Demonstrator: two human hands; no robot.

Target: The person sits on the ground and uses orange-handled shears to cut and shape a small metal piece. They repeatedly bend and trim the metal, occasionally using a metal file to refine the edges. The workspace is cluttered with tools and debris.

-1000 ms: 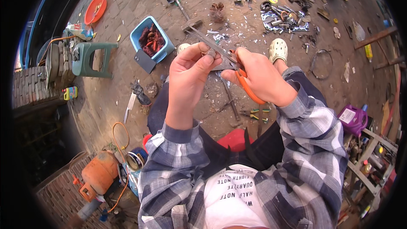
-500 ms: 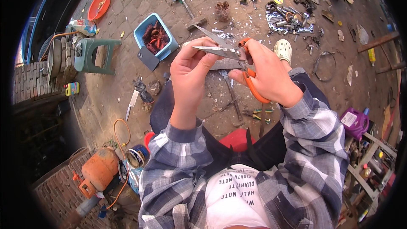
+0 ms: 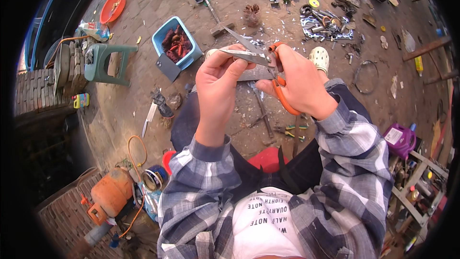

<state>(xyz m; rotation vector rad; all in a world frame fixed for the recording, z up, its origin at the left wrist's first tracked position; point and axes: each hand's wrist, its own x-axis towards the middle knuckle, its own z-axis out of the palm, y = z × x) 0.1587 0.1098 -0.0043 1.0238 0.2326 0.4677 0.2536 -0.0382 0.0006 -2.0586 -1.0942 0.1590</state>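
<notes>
A pair of scissors [image 3: 258,59] with orange handles is held up in front of my knees, its two pointed blades apart. My right hand [image 3: 306,84] is closed round the handles, thumb toward the lower loop. With thumb and fingers pinched, my left hand [image 3: 216,76] grips the lower blade along its length. A pale strip or glint shows on that blade near the left fingers; I cannot tell which. Behind the scissors lies a greyish bar [image 3: 254,74], partly covered by the hands.
A blue bin [image 3: 195,53] of dark red pieces stands beyond my left hand, near a green stool [image 3: 108,62]. A hammer [image 3: 221,28], a knife [image 3: 149,116], pliers [image 3: 292,132] and metal parts [image 3: 326,25] lie on the floor. An orange gas cylinder [image 3: 111,192] sits lower left.
The left hand has shifted slightly right along the lower blade. The gap between the scissor blades looks a little narrower, and the right hand has moved slightly left.
</notes>
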